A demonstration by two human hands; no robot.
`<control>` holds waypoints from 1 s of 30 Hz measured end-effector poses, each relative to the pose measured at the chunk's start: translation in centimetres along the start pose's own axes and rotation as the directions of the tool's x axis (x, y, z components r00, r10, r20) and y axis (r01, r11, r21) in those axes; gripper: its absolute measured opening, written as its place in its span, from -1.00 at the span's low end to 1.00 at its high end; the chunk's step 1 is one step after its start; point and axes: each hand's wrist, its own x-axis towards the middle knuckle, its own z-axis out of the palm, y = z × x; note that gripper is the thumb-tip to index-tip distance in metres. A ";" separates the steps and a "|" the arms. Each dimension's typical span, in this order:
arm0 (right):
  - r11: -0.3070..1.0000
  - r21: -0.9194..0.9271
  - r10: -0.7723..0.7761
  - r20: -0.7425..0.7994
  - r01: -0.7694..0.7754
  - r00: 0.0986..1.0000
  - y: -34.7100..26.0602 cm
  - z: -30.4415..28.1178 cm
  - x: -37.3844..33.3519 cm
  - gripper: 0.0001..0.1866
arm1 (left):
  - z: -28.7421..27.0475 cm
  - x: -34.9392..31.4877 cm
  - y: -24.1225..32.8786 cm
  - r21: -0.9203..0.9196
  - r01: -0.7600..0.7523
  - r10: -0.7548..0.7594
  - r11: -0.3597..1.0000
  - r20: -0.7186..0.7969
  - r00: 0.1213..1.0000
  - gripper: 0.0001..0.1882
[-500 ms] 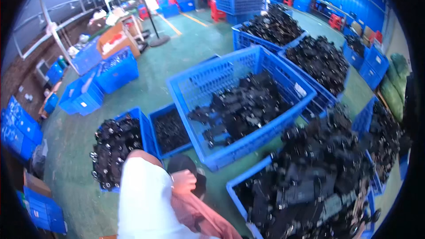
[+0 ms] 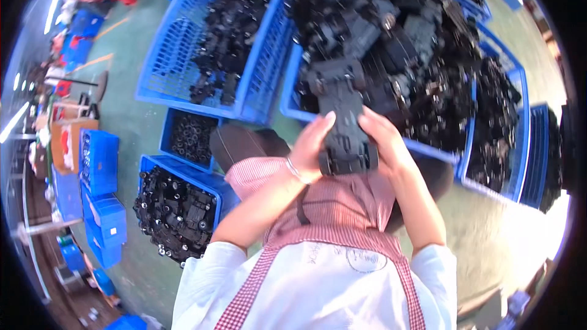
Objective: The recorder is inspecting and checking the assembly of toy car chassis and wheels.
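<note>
A black toy car chassis point(image 2: 343, 107) is held lengthwise in front of my lap, between both hands. My left hand point(image 2: 310, 146) grips its left side, thumb along the edge. On the opposite side my right hand point(image 2: 385, 139) closes around it, thumb on top; the undersides of my fingers are hidden. Just beyond the chassis, a blue crate point(image 2: 292, 82) is heaped with similar black plastic parts, and the chassis's far end overlaps the heap in view.
At the upper left stands a large blue slatted basket point(image 2: 174, 55) partly filled with black parts. A small blue crate point(image 2: 164, 133) of black rings sits by my left knee, near another crate of wheeled black parts point(image 2: 177, 211). More filled crates point(image 2: 520, 140) stand at the right.
My view has swung toward the heaped crate. Earlier my left hand was closed near my knee and no chassis showed in it; now both hands hold the chassis over my lap.
</note>
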 end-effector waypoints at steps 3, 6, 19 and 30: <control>0.999 -0.020 -0.049 -0.087 0.047 0.995 0.9 -0.2 0.7 -0.57 | -0.4 1.3 0.0 0.091 -0.088 0.095 0.992 -0.077 0.992 -0.62; 0.807 -0.542 -0.392 -0.195 0.235 0.899 2.2 -0.7 1.1 -0.67 | -0.2 1.5 1.9 0.085 -0.151 0.148 0.985 0.032 0.988 -0.54; 0.111 -0.813 -0.616 0.395 0.572 0.681 5.4 -2.5 -4.9 -0.72 | -4.9 -0.1 1.6 -0.201 -0.055 0.076 0.978 0.095 0.993 -0.35; 0.136 -0.870 -0.689 0.261 0.474 0.677 5.1 -1.3 -4.3 -0.86 | -5.3 -1.1 1.2 0.005 0.015 -0.015 1.000 0.133 0.991 -0.20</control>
